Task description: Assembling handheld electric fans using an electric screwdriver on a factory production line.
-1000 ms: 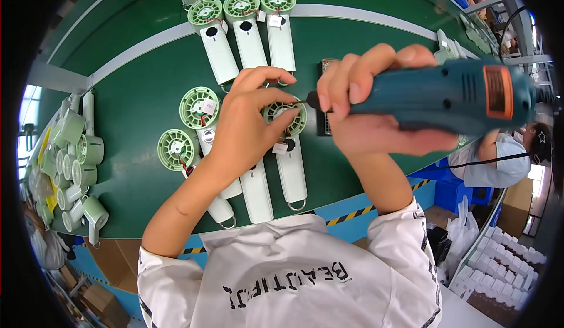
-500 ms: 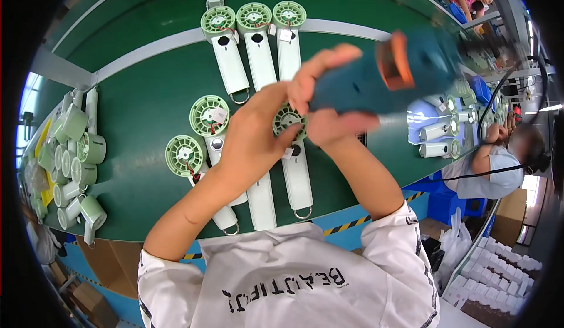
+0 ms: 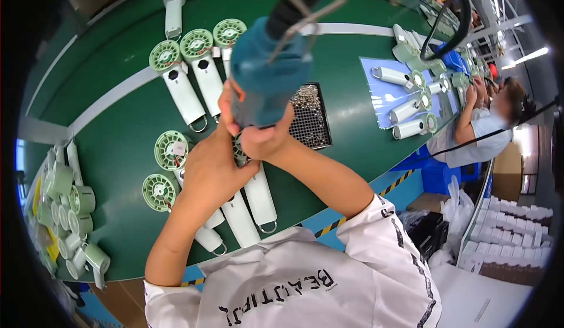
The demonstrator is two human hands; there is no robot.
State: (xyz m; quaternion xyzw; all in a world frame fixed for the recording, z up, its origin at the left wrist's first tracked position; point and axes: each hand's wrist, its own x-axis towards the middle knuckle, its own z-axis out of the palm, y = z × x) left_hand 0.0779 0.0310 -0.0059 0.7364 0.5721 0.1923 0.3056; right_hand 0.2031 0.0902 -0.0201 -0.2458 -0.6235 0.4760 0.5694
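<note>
My right hand (image 3: 267, 140) is wrapped round a teal electric screwdriver (image 3: 270, 69). The tool stands upright over the green round head of a white handheld fan (image 3: 259, 196). My left hand (image 3: 214, 160) grips that fan's head, thumb along its near side; the hands and tool hide most of the head and the screwdriver's tip. Another white fan handle (image 3: 239, 219) lies beside it, under my left hand. Left of that hand are two fans with open green slotted heads, an upper one (image 3: 171, 150) and a lower one (image 3: 158, 192), wires showing.
Farther off lie three more fans (image 3: 188, 96). A black tray of small screws (image 3: 305, 119) is right of the screwdriver. Green fan parts (image 3: 79, 210) are piled at the left. A co-worker (image 3: 476, 128) sits at the right near fans on a blue mat (image 3: 376, 96).
The screwdriver has swung from lying sideways to upright over the fan head, my right hand turning with it. My left hand stays on the fan. The whole view has shifted.
</note>
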